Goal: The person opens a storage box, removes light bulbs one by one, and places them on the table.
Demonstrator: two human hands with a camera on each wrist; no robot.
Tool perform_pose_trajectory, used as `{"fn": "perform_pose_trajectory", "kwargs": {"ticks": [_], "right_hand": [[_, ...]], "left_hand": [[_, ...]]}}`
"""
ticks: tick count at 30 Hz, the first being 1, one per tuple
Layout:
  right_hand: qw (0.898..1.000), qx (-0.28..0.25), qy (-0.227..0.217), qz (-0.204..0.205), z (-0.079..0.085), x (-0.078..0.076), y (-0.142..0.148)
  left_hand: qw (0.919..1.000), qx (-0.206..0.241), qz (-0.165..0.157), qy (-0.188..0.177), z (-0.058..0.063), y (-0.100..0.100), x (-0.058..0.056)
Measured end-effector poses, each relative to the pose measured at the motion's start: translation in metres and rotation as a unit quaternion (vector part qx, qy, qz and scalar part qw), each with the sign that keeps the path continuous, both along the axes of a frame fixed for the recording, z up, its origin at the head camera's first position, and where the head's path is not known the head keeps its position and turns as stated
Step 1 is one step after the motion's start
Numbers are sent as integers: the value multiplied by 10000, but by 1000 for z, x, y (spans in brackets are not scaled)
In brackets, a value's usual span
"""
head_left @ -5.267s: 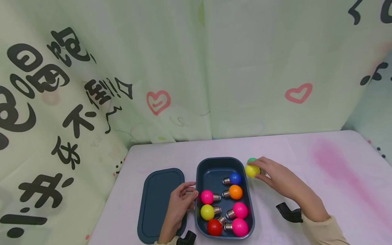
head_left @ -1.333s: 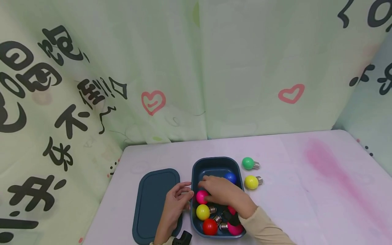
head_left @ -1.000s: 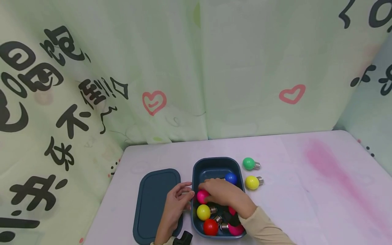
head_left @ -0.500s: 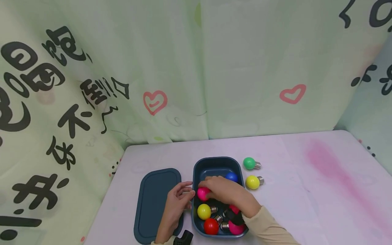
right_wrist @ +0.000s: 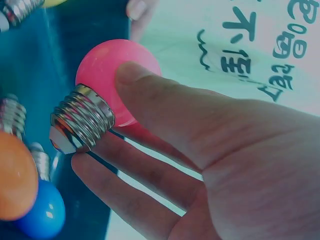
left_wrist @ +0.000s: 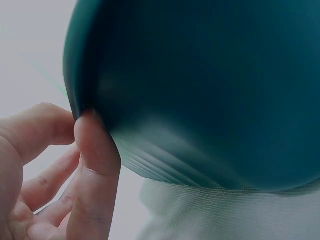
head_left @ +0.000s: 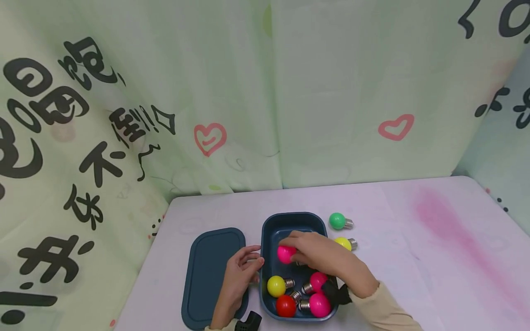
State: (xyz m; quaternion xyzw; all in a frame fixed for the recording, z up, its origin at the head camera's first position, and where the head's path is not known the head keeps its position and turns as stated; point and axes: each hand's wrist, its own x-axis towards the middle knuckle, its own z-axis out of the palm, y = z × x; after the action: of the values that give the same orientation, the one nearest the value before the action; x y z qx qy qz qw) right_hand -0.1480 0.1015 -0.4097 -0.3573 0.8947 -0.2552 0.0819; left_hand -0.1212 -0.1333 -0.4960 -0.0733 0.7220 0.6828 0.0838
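My right hand (head_left: 320, 252) pinches a pink light bulb (head_left: 286, 254) between thumb and fingers over the dark blue box (head_left: 271, 232). The right wrist view shows the bulb's metal screw base (right_wrist: 82, 119) free of the fingers. At the box's left wall, my left hand (head_left: 241, 272) holds the rim between thumb and index finger. In the box lie a yellow bulb (head_left: 275, 286), a red bulb (head_left: 285, 306) and two more pink bulbs (head_left: 320, 305). An orange bulb (right_wrist: 15, 175) and a blue bulb (right_wrist: 44, 210) appear in the right wrist view, but my right hand covers them in the head view.
Right of the box, a green bulb (head_left: 337, 220) and a partly hidden yellow bulb (head_left: 343, 242) lie on the pale tablecloth (head_left: 397, 239). The flat blue lid (head_left: 211, 276) lies to the left, partly under my left forearm. A printed curtain (head_left: 331, 92) hangs behind.
Earlier my right hand set a yellow bulb down beside the green one, then reached into the box. Now it has raised the pink bulb and moved rightward. The left hand has stayed put.
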Motion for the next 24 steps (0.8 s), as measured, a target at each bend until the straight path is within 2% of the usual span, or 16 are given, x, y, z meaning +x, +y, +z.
{"fn": "perform_pose_trajectory", "kwargs": {"ticks": [11, 24], "right_hand": [[9985, -153, -280, -439, 10, 5, 32], [9981, -39, 162, -588, 15, 6, 58]], "left_hand": [[10000, -5, 30, 23, 0, 0, 1], [10000, 28, 14, 51, 0, -1, 1]]}}
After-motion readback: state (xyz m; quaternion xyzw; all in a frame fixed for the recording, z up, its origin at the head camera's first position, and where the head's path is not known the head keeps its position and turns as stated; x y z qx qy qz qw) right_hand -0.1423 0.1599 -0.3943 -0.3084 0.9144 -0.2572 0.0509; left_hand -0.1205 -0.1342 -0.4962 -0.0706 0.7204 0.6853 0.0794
